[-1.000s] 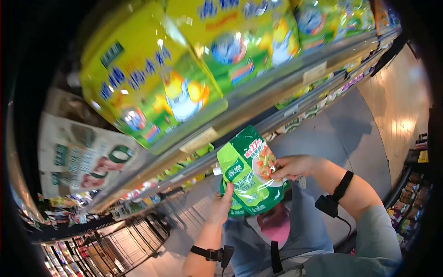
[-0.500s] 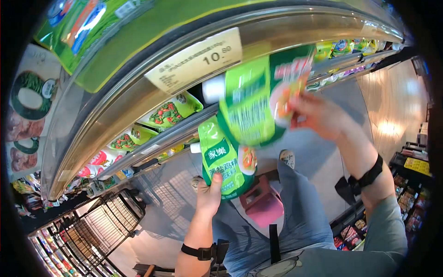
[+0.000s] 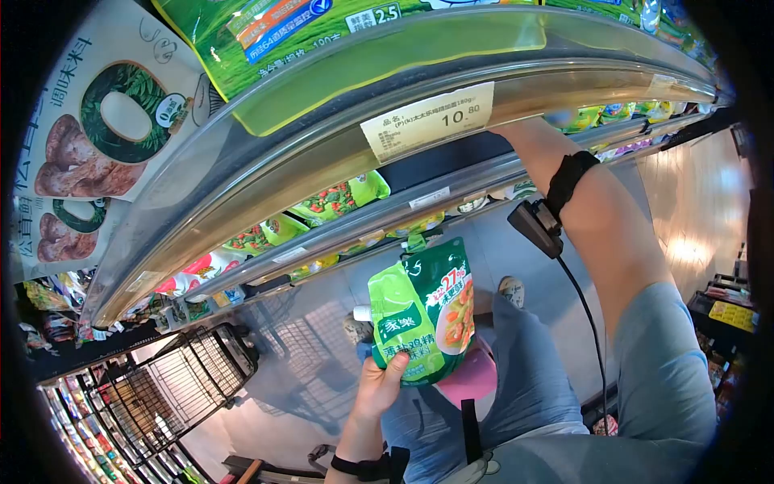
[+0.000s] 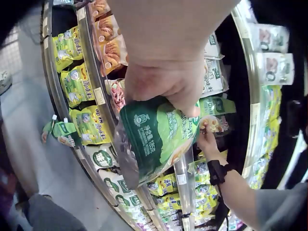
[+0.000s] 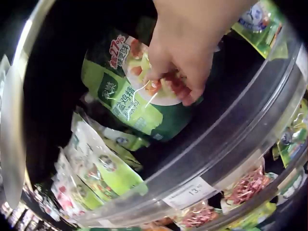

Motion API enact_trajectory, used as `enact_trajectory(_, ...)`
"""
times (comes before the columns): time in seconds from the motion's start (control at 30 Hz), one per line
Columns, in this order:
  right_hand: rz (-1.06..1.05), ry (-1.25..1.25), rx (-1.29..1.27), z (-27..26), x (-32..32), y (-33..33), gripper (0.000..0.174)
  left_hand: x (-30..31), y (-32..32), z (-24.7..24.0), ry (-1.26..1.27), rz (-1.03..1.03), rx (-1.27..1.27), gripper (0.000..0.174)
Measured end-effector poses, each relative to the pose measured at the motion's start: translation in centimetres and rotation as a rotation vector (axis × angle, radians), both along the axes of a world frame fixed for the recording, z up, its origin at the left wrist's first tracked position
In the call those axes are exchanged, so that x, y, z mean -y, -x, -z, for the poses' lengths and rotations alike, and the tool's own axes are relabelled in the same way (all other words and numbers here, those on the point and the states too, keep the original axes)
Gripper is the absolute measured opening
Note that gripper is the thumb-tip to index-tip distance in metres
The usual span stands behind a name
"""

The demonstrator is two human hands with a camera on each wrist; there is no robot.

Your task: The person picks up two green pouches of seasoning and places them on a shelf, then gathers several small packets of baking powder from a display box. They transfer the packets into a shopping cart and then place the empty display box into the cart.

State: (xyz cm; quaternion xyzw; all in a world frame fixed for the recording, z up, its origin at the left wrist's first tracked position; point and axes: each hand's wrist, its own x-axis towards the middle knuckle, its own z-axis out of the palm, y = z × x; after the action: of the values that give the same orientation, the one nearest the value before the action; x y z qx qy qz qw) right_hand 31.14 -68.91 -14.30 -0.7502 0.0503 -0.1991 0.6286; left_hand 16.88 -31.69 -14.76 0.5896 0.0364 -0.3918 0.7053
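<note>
My left hand point(image 3: 377, 389) grips the lower left edge of a green seasoning pouch point(image 3: 415, 335) with a white spout, its thumb lying across the front. The pouch is held upright in front of my legs; its dark green back shows in the left wrist view. In the right wrist view my right hand point(image 5: 180, 57) pinches a second green pouch point(image 5: 139, 113) of the same kind by its picture side, inside a dark shelf. The head view shows only my right forearm point(image 3: 613, 218), as the upper shelf hides the hand.
A shelf edge with a price tag point(image 3: 427, 121) curves across the head view. Beside the second pouch stand several white-and-green bags point(image 5: 98, 166) behind a clear shelf lip point(image 5: 207, 144). A black wire cart point(image 3: 173, 387) is on the floor at lower left.
Both hands first held the two pouches together. My right hand then carried one pouch up and into the shelf. The left hand kept the other pouch, now lower before my legs.
</note>
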Motion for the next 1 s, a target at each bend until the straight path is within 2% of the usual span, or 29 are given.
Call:
enact_trajectory(0.23, 0.304, 0.759, -0.095, 0.3, 1.2, 1.3, 0.026, 1.5, -1.2, 0.4, 0.070, -0.063, -0.057, 0.027)
enact_trajectory(0.27, 0.264, -0.118, -0.302, -1.5, -0.4, 3.1, 0.036, 2.2, -1.7, 0.1, 0.086, -0.072, -0.088, 0.029)
enact_trajectory(0.33, 0.054, -0.310, -0.490, -1.5, -1.0, 8.1, 0.048, 4.0, -2.3, -0.4, 0.140, -0.093, -0.147, 0.029)
enact_trajectory(0.4, -0.170, -0.322, -0.714, -2.5, -1.8, 13.0, 0.056, 6.1, -3.0, -1.1, 0.228, -0.124, -0.239, 0.031)
enact_trajectory(0.47, -0.392, -0.275, -0.577, -2.1, -3.1, 16.7, 0.058, 8.3, -3.6, -2.2, 0.249, -0.118, -0.256, 0.031)
enact_trajectory(0.5, -0.370, -0.279, -0.569, -2.5, -2.8, 17.4, 0.058, 9.4, -3.8, -2.7, 0.271, -0.128, -0.278, 0.032)
enact_trajectory(0.57, -0.485, -0.032, -0.659, -3.6, -2.2, 18.3, 0.056, 11.2, -4.4, -3.4, 0.250, -0.098, -0.279, 0.033)
enact_trajectory(0.6, -0.452, -0.084, -0.766, -3.9, -1.7, 18.2, 0.052, 11.9, -4.9, -3.8, 0.119, -0.023, -0.181, 0.037)
enact_trajectory(0.63, -0.432, -0.092, -0.758, -4.2, -1.0, 17.9, 0.052, 12.5, -5.6, -4.2, -0.010, 0.050, -0.080, 0.042)
enact_trajectory(0.67, -0.362, -0.016, -0.724, -4.7, -0.3, 17.5, 0.050, 13.4, -6.6, -4.6, -0.006, 0.115, 0.099, 0.040)
enact_trajectory(0.7, -0.294, 0.058, -0.690, -5.0, 0.3, 17.0, 0.048, 14.0, -7.5, -5.2, -0.011, 0.132, 0.105, 0.040)
enact_trajectory(0.77, -0.194, -0.048, -0.621, -4.7, 1.0, 15.8, 0.044, 15.2, -9.1, -6.7, -0.154, 0.372, 0.303, 0.044)
enact_trajectory(0.83, 0.023, -0.025, -0.471, -4.8, 1.9, 14.3, 0.040, 16.9, -10.2, -7.6, -0.200, 0.337, 0.238, 0.045)
enact_trajectory(0.97, 0.155, 0.026, -0.394, -5.6, 3.7, 11.0, 0.037, 20.3, -12.3, -7.6, -0.246, 0.223, 0.428, 0.035)
enact_trajectory(1.0, 0.249, 0.011, -0.293, -5.0, 3.9, 10.1, 0.043, 20.7, -13.3, -6.4, -0.290, 0.193, 0.566, 0.032)
